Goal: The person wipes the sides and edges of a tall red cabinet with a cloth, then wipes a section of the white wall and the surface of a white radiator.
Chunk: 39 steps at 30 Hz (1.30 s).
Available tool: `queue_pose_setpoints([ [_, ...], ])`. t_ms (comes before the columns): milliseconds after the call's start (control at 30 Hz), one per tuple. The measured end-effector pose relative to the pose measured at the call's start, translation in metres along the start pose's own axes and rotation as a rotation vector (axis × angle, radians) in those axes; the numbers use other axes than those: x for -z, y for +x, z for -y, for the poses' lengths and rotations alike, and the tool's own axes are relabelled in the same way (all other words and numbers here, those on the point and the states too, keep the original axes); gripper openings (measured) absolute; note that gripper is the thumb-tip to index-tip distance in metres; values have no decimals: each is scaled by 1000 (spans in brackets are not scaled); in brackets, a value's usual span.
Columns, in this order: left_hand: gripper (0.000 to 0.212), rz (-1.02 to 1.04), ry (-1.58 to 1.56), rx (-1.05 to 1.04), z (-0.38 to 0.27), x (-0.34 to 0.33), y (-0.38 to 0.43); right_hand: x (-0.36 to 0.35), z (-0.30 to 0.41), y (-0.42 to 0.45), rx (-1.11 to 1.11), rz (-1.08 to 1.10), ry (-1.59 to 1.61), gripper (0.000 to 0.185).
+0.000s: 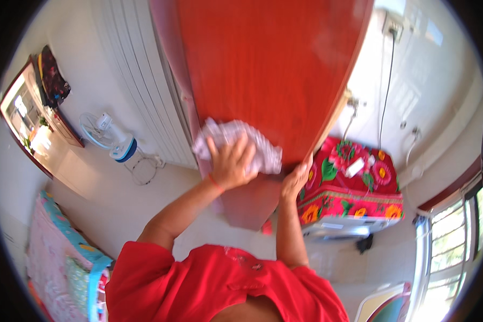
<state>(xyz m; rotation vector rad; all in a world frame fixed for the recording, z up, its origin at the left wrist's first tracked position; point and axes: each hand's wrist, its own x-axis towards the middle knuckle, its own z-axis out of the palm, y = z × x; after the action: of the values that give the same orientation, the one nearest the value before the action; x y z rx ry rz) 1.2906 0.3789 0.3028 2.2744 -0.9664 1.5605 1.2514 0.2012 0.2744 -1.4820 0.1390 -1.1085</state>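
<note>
A large red wooden panel [265, 72] stands upright before me, its face streaked and shiny. My left hand [232, 161] is spread over a crumpled, pale checked cloth [261, 151], holding it against the panel's lower left part. An orange-red cord circles that wrist. My right hand [297, 179] grips the panel's right edge low down, with part of its fingers hidden along that edge. A pink curtain-like cloth [191, 108] hangs at the panel's left side.
A floral cloth [346, 189] covers an appliance at right, with a small white object [354, 167] on top. At left stand a blue-and-white fan [118, 141] with a looped cord on the floor, and a bed [60, 257]. A barred window [446, 245] is at far right.
</note>
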Motion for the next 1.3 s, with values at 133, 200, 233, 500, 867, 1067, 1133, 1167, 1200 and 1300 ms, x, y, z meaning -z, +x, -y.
queue_pose_setpoints([
  [133,55,-2,-40,-123,7,10,-14,4,-16,4,98,43,-74,67],
  [200,52,-142,-60,-50,15,14,23,5,-9,8,165,59,-64,70],
  [233,52,-229,-81,-1,19,18,45,7,-14,10,169,55,-73,72],
  [500,62,-595,113,41,68,132,296,3,-11,9,170,25,-7,81],
  [867,88,-410,286,-25,43,167,424,11,-15,7,64,133,25,85],
  [1067,60,-223,78,-825,42,148,385,14,-31,14,147,72,-46,87],
  [1133,58,-518,219,-586,72,164,423,12,-31,12,130,38,-65,88],
  [1167,58,-592,275,-358,82,176,438,7,-29,6,112,57,-53,88],
  [1200,49,-623,284,-134,95,182,459,3,-20,4,118,71,-23,88],
  [1300,63,-731,198,-103,53,179,460,4,-10,6,97,78,-1,88],
])
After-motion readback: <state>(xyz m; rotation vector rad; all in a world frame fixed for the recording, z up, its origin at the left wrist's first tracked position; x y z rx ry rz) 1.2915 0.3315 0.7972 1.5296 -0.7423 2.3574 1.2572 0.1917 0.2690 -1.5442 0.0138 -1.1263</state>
